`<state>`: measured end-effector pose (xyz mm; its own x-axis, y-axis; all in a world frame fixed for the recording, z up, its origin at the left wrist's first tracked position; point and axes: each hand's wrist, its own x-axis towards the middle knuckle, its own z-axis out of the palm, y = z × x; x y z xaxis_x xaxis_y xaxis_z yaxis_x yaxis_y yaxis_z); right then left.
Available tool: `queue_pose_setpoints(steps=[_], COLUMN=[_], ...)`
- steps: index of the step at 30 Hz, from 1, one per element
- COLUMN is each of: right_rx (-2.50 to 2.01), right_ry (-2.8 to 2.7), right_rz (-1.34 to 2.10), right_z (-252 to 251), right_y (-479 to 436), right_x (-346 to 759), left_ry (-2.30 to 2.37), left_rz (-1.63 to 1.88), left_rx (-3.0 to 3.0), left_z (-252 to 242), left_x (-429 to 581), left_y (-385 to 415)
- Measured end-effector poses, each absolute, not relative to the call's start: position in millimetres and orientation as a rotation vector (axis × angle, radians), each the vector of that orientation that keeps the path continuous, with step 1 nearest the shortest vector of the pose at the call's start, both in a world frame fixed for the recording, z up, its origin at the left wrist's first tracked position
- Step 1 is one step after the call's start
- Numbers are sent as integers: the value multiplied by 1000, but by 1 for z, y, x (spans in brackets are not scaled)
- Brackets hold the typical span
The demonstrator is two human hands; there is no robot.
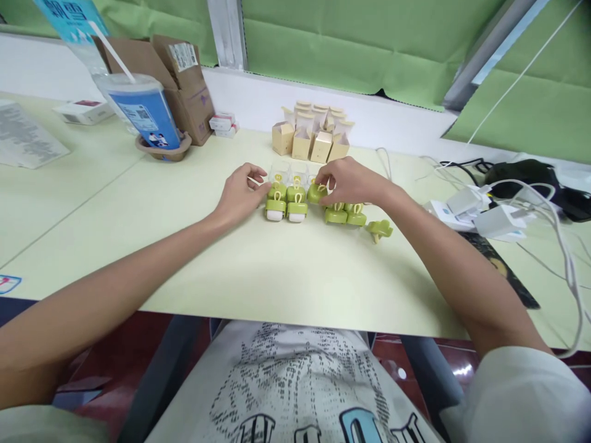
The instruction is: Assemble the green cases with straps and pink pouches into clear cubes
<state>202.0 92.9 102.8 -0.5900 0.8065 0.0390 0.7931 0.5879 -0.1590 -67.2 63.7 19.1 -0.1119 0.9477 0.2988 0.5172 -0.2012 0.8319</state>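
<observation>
Small jars with green lids and pale loop handles stand in rows on the table, the front two at the left showing white bodies. Behind them are clear cups. My right hand pinches a green lid at the right end of the back row. My left hand is at the left end of the rows, fingers loosely curved and apart, its thumb tip at the edge of a green-lidded jar. More green lids sit under my right wrist, and a loose green piece lies farther right.
Several small open cartons stand against the wall. At the left are a blue cup with a straw in a cardboard holder, a brown box and small white boxes. Chargers and cables crowd the right.
</observation>
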Motion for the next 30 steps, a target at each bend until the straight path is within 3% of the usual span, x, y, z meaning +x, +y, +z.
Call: queue_pose_setpoints(steps=[24,30], right_rx=[-1309,-1242], right_ry=[-2638,-2449], right_rz=[277,259], right_z=[101,128], right_y=[98,96], right_x=[201,219], left_ry=[1552,1992], left_rz=[1305,1780], left_rx=[1720,1779], left_z=[12,49], left_x=[-65,-137], left_y=[69,108])
